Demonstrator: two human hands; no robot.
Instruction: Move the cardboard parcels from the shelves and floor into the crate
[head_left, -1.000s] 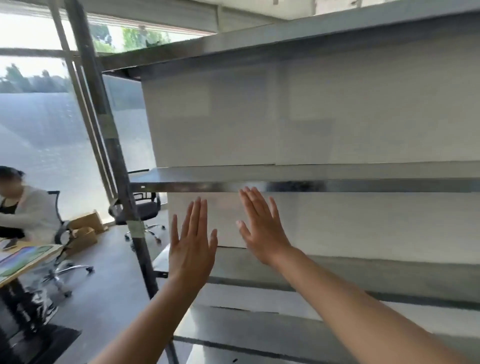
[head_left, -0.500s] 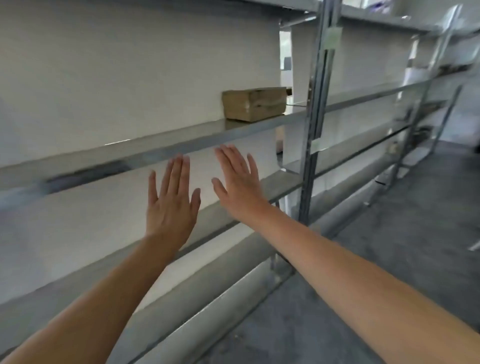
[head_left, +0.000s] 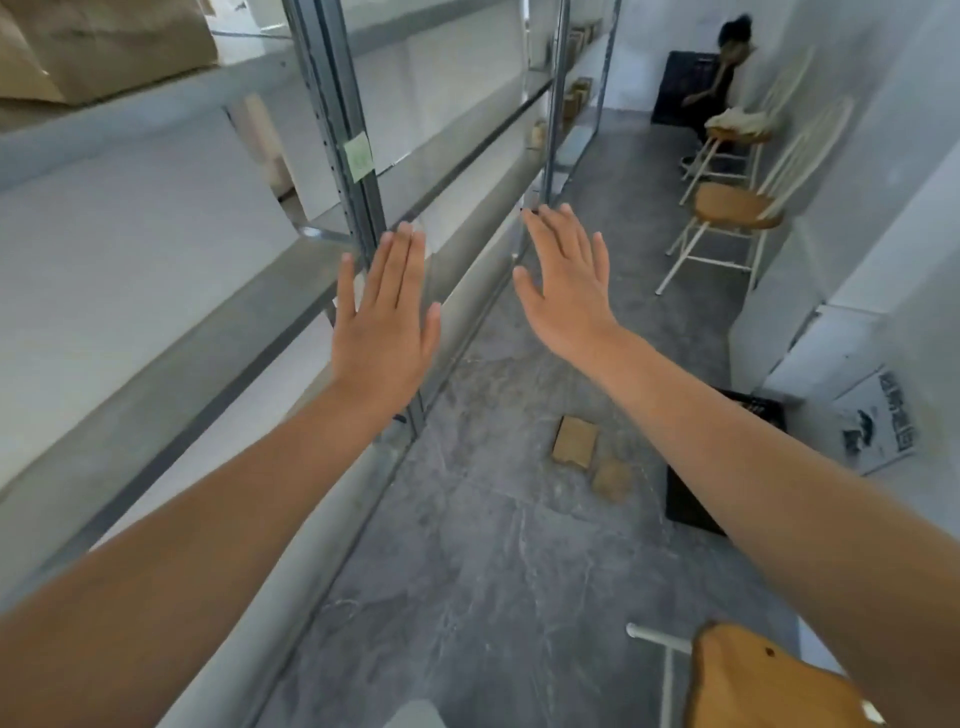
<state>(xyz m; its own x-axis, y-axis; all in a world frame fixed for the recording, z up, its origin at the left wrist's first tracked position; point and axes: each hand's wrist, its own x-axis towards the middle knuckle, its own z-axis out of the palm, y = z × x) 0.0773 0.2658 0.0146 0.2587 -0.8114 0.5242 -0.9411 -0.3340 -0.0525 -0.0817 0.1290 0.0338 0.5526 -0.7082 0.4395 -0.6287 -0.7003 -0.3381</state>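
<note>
Right forearm half hides apparent crate.

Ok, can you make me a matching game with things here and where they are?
1 big brown cardboard parcel
2 flat brown cardboard parcel
3 pale green paper note
4 black plastic crate

a stuck on a metal post
b on a high shelf
c on the grey floor, in full view
d on the floor, partly hidden

Pairs: 1-b, 2-c, 3-a, 4-d
</note>
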